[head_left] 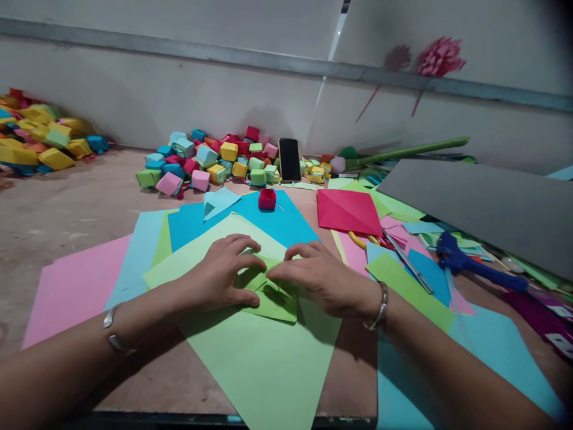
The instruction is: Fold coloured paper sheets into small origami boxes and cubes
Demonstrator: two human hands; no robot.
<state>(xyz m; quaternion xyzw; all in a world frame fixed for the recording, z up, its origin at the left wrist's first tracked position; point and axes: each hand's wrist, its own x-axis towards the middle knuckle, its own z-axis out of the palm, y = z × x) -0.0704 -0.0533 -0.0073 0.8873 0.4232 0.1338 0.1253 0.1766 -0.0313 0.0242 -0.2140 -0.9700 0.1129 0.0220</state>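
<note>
A small folded sheet of green paper [280,307] lies on a larger pale green sheet [268,358] in front of me. My left hand [228,272] curves over the folded paper's left side, its thumb resting on it and its fingers bent at the far edge. From the right, my right hand [324,278] pinches a flap near the middle of the same paper; its fingertips partly hide the folds. Just beyond my hands, a small red paper box [267,200] sits on a blue sheet [290,218], near a folded light blue paper [220,202].
Several coloured paper cubes [228,152] are heaped along the wall beside a phone [289,160], with another heap [40,134] at far left. To the right are a red folded sheet [348,212], a silver pen [409,263], a blue glue gun [478,263] and a grey board [487,209].
</note>
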